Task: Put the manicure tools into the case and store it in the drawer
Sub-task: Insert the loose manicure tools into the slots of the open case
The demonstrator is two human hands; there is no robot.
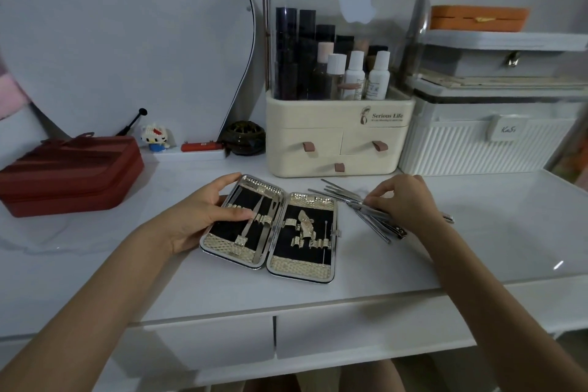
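Cosmetics organizer blocks behind case; red box left.

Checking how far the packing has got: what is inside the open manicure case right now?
The manicure case holds a few metal tools in its elastic loops: some on the left half, a thin pick on the right. The left hand covers part of the left half, so anything beneath it is hidden.

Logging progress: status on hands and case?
Left hand steadies open case. Right hand pinches loose tools. Drawers shut.
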